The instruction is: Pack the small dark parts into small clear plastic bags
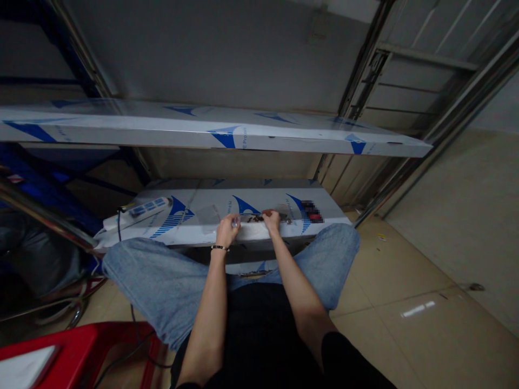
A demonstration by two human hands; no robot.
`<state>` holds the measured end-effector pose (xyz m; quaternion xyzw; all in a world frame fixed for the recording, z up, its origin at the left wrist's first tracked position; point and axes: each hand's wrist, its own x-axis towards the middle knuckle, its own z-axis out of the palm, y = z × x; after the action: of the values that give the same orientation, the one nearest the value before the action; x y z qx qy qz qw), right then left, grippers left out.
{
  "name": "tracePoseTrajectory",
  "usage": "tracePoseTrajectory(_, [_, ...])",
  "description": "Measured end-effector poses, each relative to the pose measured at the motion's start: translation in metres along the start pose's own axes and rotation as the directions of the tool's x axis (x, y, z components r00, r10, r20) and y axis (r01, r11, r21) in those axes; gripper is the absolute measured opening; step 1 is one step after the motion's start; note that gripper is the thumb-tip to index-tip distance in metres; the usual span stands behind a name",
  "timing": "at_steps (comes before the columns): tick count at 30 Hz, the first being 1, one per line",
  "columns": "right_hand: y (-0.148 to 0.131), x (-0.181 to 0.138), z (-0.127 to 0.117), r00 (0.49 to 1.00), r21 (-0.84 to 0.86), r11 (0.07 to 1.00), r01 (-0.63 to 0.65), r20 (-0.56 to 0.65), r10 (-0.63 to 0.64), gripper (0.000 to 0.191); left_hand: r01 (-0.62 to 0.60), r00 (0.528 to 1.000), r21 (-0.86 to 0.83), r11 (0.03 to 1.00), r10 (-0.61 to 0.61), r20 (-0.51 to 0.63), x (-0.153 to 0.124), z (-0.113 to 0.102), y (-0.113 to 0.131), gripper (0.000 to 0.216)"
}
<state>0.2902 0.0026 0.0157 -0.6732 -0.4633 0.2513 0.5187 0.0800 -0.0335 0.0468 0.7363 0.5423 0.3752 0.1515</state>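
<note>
My left hand point(228, 230), with a dark beaded bracelet at the wrist, is closed at the shelf's front edge. A small clear object point(235, 222) shows at its fingertips; its kind is too small to tell. To its right, the fingers of my right hand point(271, 220) are pinched together beside a cluster of small dark pieces point(255, 219). Whatever those fingers hold is hidden. Between the hands, a white patch point(252, 232) covers the shelf's front edge. A clear plastic sheet or bag point(207, 220) lies left of my left hand.
The lower shelf point(194, 189) wears printed protective film. An upper shelf point(162, 132) crosses above my hands. A white power strip point(140, 212) lies on the left, a blurred-out red and black item point(312, 212) on the right. A red stool point(85, 346) stands lower left.
</note>
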Motion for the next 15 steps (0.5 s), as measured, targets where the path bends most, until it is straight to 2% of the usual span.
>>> tracePoseTrajectory(3, [0.020,-0.011,0.019,0.999,-0.235,0.971,0.035,0.031,-0.028,0.017,0.070,0.998,-0.009,0.997,-0.070,0.000,0.001,0.002,-0.002,0.032])
tracePoseTrajectory(6, [0.025,-0.015,0.036,0.983,-0.453,0.873,0.182,0.097,-0.154,0.021,0.133,0.991,-0.021,0.991,-0.133,-0.023,0.001,0.003,-0.002,0.034])
tracePoseTrajectory(11, [0.018,-0.012,0.054,0.926,-0.539,0.758,0.367,0.287,-0.245,0.018,0.169,0.981,-0.095,0.981,-0.176,-0.081,0.003,0.004,-0.001,0.030])
tracePoseTrajectory(15, [0.014,-0.013,0.056,0.909,-0.519,0.753,0.404,0.320,-0.267,0.018,0.135,0.983,-0.262,0.956,-0.162,-0.082,0.004,0.009,-0.001,0.022])
